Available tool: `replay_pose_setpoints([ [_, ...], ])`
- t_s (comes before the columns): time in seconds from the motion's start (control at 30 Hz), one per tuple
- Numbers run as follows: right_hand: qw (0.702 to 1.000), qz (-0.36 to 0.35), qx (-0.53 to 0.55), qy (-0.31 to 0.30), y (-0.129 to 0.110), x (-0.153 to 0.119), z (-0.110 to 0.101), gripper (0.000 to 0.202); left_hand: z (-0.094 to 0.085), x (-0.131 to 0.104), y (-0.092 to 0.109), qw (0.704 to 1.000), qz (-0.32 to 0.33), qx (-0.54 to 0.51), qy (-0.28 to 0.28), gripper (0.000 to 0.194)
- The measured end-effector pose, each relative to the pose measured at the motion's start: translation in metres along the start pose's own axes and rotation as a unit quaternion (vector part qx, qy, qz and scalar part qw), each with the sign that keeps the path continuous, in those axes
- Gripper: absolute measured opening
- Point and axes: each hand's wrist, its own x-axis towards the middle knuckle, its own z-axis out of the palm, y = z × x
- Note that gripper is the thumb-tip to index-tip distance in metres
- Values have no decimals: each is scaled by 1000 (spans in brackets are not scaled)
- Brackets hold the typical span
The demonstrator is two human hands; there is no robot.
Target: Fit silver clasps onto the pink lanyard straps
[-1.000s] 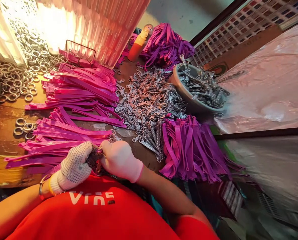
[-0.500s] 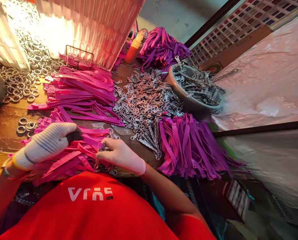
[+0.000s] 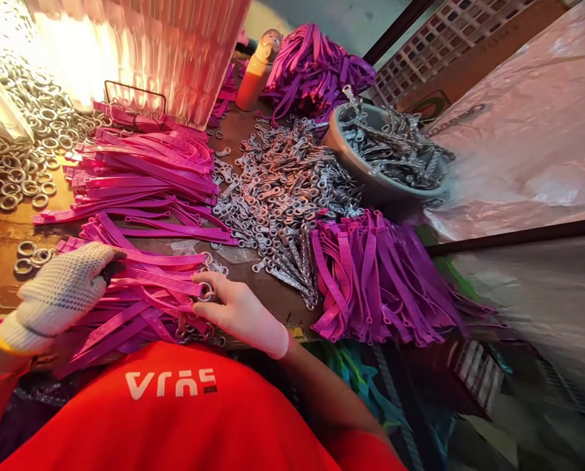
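My left hand (image 3: 64, 288), in a white dotted glove with a dark fingertip, is curled over the left part of a pile of pink straps (image 3: 145, 304). What lies inside its fingers is hidden. My right hand (image 3: 241, 311), in a thin pale glove, has thumb and forefinger on either side of a metal ring (image 3: 205, 292) at the right ends of these straps. More metal pieces lie close around those fingertips, partly hidden by the hand. Behind both hands is a second bundle of pink straps (image 3: 145, 167).
A heap of small metal links (image 3: 283, 190) spreads mid-table beside a grey bucket (image 3: 356, 147) of metal chain pieces. Purple straps (image 3: 371, 281) overhang the front edge. Loose rings (image 3: 25, 258) lie left, below a larger ring pile (image 3: 12, 173). An orange bottle (image 3: 256, 75) stands behind.
The view has shifted a little to the right. My left hand has drawn leftward over the straps, and my right hand has moved slightly right, so the hands are farther apart.
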Motion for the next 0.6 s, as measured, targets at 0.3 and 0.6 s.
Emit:
replay_pose_setpoints([
  [0.3,965,-89,-238,57,5,8,15,32,51,1,54,974,156,-163,-10,35],
  [0.6,877,-115,-466,34,-12,22,10,17,72,14,48,976,90,-164,-108,29],
])
